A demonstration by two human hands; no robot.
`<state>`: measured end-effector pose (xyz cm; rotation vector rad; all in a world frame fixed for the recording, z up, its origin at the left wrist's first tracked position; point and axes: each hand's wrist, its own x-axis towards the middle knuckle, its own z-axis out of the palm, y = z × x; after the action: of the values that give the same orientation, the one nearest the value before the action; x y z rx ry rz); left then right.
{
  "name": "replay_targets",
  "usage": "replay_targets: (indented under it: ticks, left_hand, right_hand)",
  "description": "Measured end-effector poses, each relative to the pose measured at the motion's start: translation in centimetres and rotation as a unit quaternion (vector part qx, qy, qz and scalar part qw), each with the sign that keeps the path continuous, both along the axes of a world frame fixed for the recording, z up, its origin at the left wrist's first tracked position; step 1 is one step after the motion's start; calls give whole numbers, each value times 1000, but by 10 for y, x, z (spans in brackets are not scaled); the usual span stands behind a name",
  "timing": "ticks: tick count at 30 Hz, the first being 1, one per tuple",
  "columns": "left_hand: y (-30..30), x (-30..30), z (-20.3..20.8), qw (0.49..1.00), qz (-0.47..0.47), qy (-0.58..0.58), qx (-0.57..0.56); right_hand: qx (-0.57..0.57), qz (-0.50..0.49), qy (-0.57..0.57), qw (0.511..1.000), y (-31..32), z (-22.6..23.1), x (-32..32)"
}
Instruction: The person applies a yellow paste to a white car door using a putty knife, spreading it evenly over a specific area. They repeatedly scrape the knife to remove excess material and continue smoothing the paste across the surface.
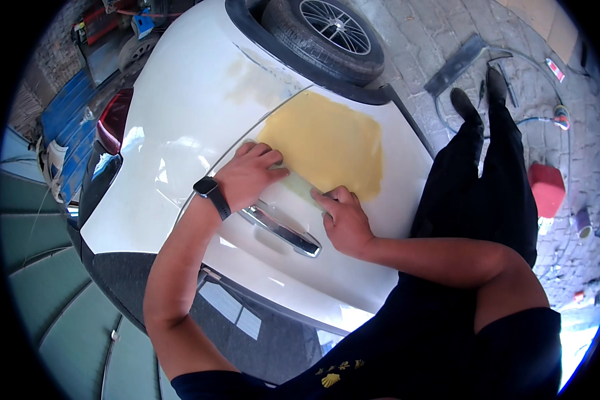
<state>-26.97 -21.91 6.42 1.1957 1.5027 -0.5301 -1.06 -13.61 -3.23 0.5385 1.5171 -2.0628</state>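
A patch of yellow body filler (327, 140) covers part of a white car door (393, 227) between the door's seam and the wheel arch. Along the patch's edge nearest the chrome door handle (283, 230) lies a narrow pale green strip (299, 188); I cannot tell its exact kind. My left hand (250, 175), with a dark watch on its wrist, has its fingers bent over one end of the strip. At the other end my right hand (345, 220) is closed, thumb and fingers pinching the strip against the panel. Both palms partly hide it.
The wheel (337, 30) is beyond the patch, and a red box (547, 190) stands on the paved floor at right. A hose (567, 143) curves round my feet near a dark flat board (455, 65). Blue corrugated sheeting (67, 140) and clutter lie at left.
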Motion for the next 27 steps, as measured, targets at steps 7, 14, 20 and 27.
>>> replay_targets:
  ticks: [7, 14, 20, 27]
  left_hand:
    - [48, 13, 0, 998, -40, 36, 11]
    - [105, 40, -126, 992, -71, 98, 40]
    - [98, 26, -208, 993, -47, 109, 27]
    - [92, 23, -222, 993, 24, 110, 24]
  right_hand:
    - [8, -26, 68, 997, 47, -29, 13]
    - [32, -127, 57, 990, 75, -177, 24]
    - [-4, -119, 65, 991, 62, -268, 14]
    - [-11, -90, 92, 992, 53, -312, 10]
